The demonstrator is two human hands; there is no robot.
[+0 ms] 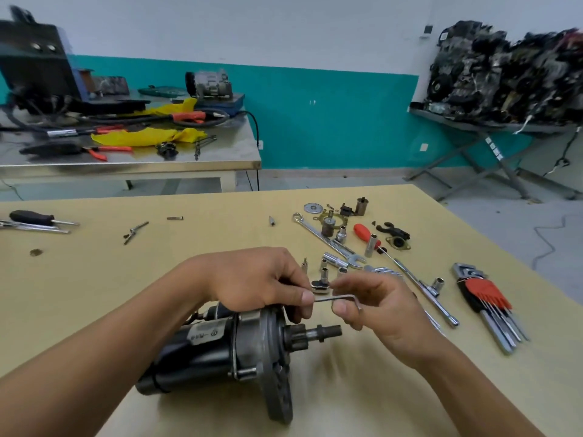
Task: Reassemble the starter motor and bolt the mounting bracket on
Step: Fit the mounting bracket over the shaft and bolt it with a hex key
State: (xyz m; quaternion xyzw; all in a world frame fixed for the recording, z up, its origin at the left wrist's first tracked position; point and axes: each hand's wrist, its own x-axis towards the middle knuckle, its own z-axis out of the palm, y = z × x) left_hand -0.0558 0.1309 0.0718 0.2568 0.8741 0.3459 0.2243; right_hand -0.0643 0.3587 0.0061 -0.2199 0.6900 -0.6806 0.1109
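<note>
The starter motor (pixel 217 351) lies on its side on the pale yellow table (pixel 157 247), close to the near edge; its dark cylindrical body points left and its grey flange (pixel 277 373) stands on edge, with the pinion shaft (pixel 318 332) pointing right. The left hand (pixel 255 279) rests over the top of the motor, fingers curled; its thumb and forefinger pinch the long end of a hex key (pixel 331 298). The right hand (pixel 375 307) pinches the same key near its bend, thumb below and fingertips above, so the key lies roughly level between the two hands, just above the shaft; whether its tip sits in a bolt head is hidden behind the left fingers, so I cannot tell. Beyond the hands several sockets (pixel 334 259) stand or lie near a combination spanner (pixel 325 241); a red-handled screwdriver (pixel 362 233) and small motor parts lie farther back. To the right a long chrome bar (pixel 422 288) lies beside a hex key set (pixel 485 294) in a red holder.
</note>
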